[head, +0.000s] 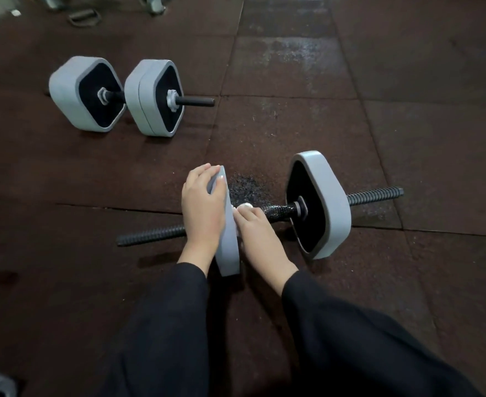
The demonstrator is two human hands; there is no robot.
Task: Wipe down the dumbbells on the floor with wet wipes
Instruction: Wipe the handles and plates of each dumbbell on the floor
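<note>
On the dark reddish-brown rubber floor tiles (293, 67) lies the near dumbbell (281, 209), a black threaded steel bar carrying two grey squarish weight plates with black faces — the landmark here. Its left-end plate (228, 242) stands on edge, and the left hand (203, 209) lies over that plate's outer side, fingers curled across its top rim to steady it. Just right of that plate, the right hand (257, 234) presses a small bunched white wet wipe (244, 206) against the plate's inner face, right where the bar meets it; the fingers are closed over the wipe. The right-end plate (319, 203) stands untouched further along the bar. Up and left of this dumbbell, well apart, rests a second grey-plated dumbbell (115, 97).

The step in hand looks like wiping the first plate's inner face. Next likely comes the bar — it calls for wrapping the wipe round the threads and sliding along.
</note>
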